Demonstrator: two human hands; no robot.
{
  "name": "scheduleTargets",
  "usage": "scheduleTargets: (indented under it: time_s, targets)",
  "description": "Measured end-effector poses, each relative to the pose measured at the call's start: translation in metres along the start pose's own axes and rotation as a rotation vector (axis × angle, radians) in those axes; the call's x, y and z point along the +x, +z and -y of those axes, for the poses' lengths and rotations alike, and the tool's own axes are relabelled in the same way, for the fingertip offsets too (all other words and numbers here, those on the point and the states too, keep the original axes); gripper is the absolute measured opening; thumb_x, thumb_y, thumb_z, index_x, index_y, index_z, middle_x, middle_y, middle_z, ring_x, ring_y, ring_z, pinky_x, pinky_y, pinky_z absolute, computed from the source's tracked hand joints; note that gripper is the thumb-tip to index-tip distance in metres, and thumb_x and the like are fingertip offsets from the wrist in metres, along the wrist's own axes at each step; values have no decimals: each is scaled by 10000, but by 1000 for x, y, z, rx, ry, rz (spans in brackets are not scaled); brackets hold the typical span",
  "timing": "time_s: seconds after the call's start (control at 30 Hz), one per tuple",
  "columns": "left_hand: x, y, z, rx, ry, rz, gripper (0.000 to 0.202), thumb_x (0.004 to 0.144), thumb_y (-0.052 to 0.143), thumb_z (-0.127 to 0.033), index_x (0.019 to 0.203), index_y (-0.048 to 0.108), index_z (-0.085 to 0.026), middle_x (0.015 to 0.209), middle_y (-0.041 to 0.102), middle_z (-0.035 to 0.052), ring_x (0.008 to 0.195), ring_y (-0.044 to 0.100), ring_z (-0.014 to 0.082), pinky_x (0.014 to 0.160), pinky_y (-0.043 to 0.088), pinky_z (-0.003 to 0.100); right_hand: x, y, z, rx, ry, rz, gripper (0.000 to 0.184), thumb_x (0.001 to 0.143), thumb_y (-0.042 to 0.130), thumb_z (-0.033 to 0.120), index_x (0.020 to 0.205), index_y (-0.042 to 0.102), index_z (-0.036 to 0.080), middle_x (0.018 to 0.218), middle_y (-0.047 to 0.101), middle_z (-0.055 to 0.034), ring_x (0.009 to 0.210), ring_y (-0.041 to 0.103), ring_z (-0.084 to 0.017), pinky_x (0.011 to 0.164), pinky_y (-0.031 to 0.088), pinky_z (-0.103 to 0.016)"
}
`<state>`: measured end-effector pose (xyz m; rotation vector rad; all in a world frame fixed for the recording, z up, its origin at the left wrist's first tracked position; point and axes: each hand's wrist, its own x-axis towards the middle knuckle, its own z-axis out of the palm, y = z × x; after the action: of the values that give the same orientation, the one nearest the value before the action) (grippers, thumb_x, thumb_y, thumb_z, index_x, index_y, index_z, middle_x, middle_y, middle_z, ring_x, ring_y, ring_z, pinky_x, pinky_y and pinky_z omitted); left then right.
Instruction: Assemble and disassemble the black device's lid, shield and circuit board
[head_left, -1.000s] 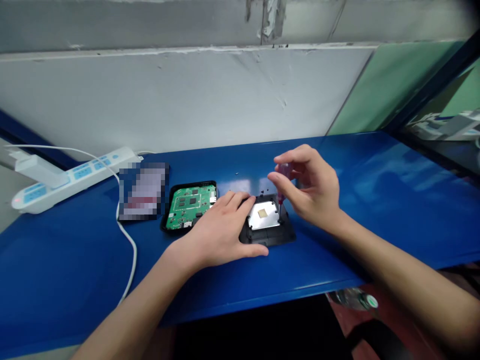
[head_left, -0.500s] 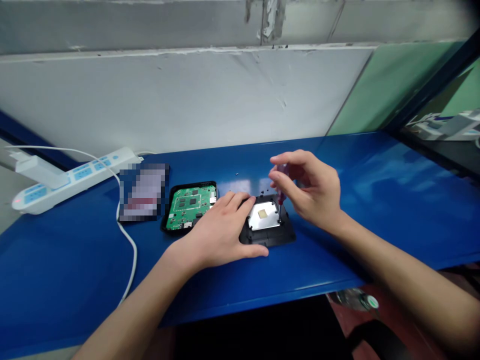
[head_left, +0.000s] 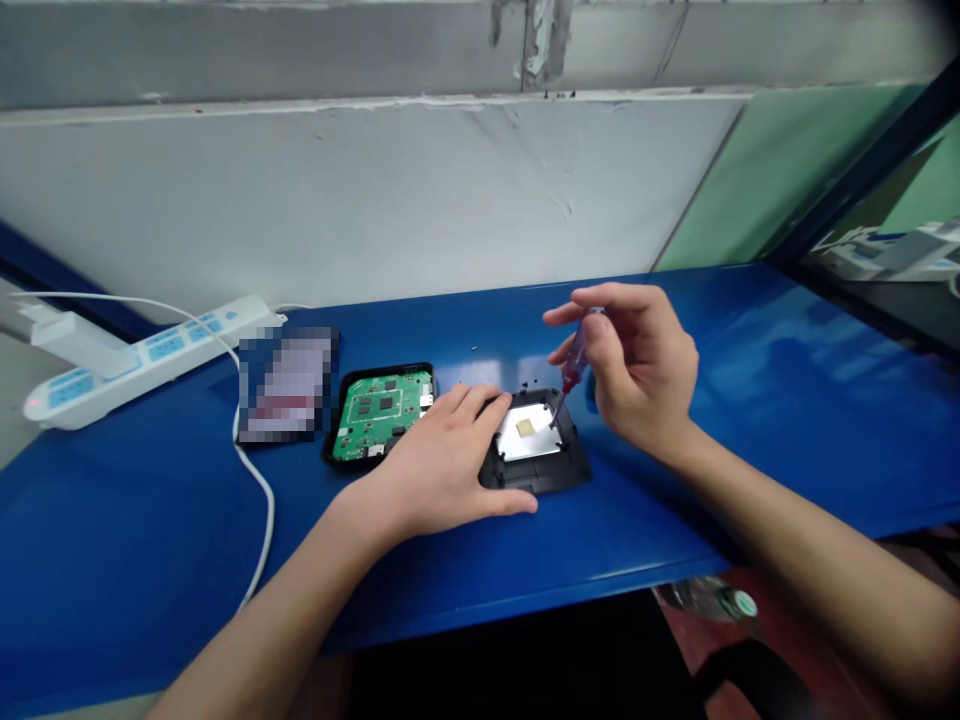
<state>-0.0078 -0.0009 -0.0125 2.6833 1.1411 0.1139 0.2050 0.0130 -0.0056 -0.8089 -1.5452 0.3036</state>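
Note:
My right hand [head_left: 641,365] grips a screwdriver [head_left: 575,360] with a clear handle and a red collar. The shaft leans down to the left, its tip near the right edge of a silver metal plate [head_left: 514,440]. That plate, with a tan square pad [head_left: 524,428] on it, lies in a black plastic cover [head_left: 574,465]. Fingers spread, my left hand [head_left: 442,465] rests flat across the cover's left side and hides part of it. Left of this hand, a green circuit board [head_left: 367,410] sits in a black case [head_left: 330,455].
Several tiny dark screws [head_left: 529,384] lie behind the cover on the blue table [head_left: 750,400]. A pixelated phone-like slab [head_left: 289,385] is to the left, beside a white power strip [head_left: 165,350] and a white cable [head_left: 262,490]. Below the table edge is a bottle [head_left: 709,598].
My right hand has shifted slightly right, and the screwdriver has gone from nearly upright to tilted, its tip a little higher on the plate's right side. The left hand has stayed put.

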Motion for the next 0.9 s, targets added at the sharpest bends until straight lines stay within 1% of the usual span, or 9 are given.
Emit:
scheduleTargets:
  time_s: [0.17, 0.33, 0.4, 0.5, 0.67, 0.77, 0.9]
  targets:
    - [-1, 0, 2, -29, 5, -11, 1006, 761, 643, -791, 1473, 435, -112, 1468, 488, 171, 1316, 453, 370, 1114, 401, 502, 4, 0, -4, -61, -9, -79, 137, 1024, 503, 273, 1139, 577, 282, 1044, 751, 7, 696, 714, -101, 548, 586, -236]
    - [-1, -6, 1, -43, 21, -8, 982, 731, 672, -797, 1438, 477, -144, 1421, 528, 136, 1264, 484, 352, 1097, 412, 510, 4, 0, -9, -145, -30, -78, 139, 1011, 528, 247, 1136, 579, 282, 1127, 751, 4, 814, 721, -124, 659, 617, -277]
    - [-1, -7, 0, -57, 17, -12, 961, 754, 633, -817, 1437, 481, -159, 1423, 531, 130, 1273, 484, 348, 1111, 397, 518, 4, 1, -10, -144, -28, -63, 148, 1002, 543, 242, 1140, 582, 282, 1149, 750, 6, 824, 720, -127, 673, 621, -288]
    - [0, -8, -1, -86, -16, -14, 934, 803, 559, -831, 1463, 463, -178, 1453, 515, 137, 1319, 465, 358, 1124, 383, 529, 2, 2, -10, -124, 10, -24, 153, 992, 566, 247, 1141, 589, 275, 1175, 747, 0, 816, 716, -123, 648, 619, -274]
    - [1, -6, -1, -75, -39, -16, 862, 891, 455, -802, 1500, 434, -192, 1574, 406, 155, 1438, 359, 378, 1160, 333, 572, 1, 3, -9, -79, 45, 35, 148, 982, 586, 257, 1130, 585, 257, 1206, 745, -13, 841, 730, -123, 663, 624, -258]
    - [1, -4, 1, -48, -14, -31, 837, 924, 422, -780, 1516, 413, -189, 1609, 369, 145, 1468, 326, 360, 1184, 304, 560, 1, 3, -9, -60, 47, 43, 151, 983, 584, 266, 1134, 577, 254, 1213, 742, -19, 821, 728, -118, 670, 627, -265]
    - [3, -3, 1, -31, 1, -37, 825, 946, 397, -761, 1522, 399, -171, 1609, 377, 140, 1465, 331, 338, 1194, 296, 532, 0, 4, -10, -37, 48, 43, 153, 980, 594, 262, 1131, 573, 257, 1217, 739, -15, 850, 727, -119, 685, 626, -270]
